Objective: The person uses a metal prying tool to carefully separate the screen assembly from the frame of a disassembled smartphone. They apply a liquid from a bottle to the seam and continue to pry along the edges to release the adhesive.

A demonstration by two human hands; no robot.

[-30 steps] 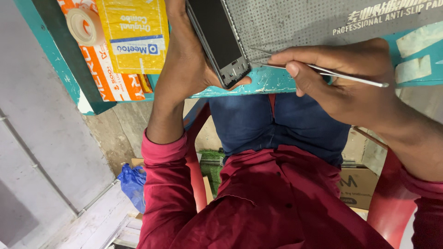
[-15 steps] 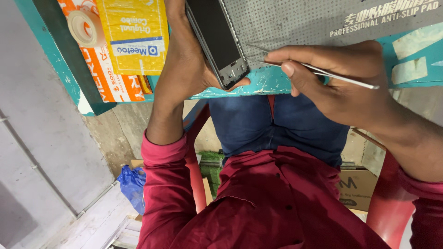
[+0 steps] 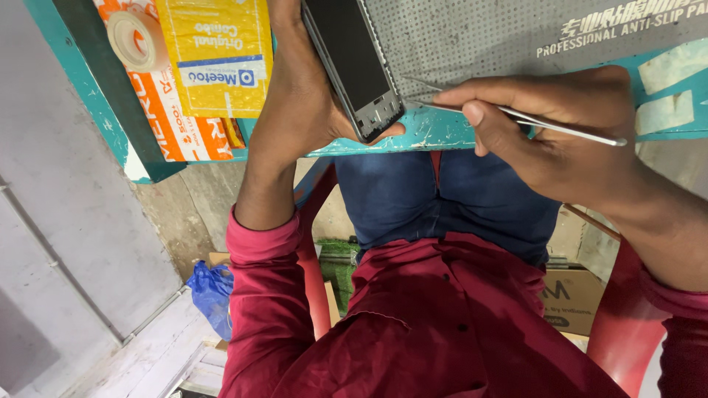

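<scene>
Teal-painted table (image 3: 435, 138), paint chipped along the front edge. Grey perforated anti-slip mat (image 3: 472, 44) covers the middle. Left side: yellow padded envelope (image 3: 221, 55) lying on an orange-and-white packet (image 3: 166, 125), roll of tape (image 3: 136, 38) next to them. Pale tape strips (image 3: 667, 110) stuck near the right edge.

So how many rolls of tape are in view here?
1. A roll of tape lies on the orange package near the table's corner, beside the yellow padded envelope. More may sit beyond the frame.
</scene>
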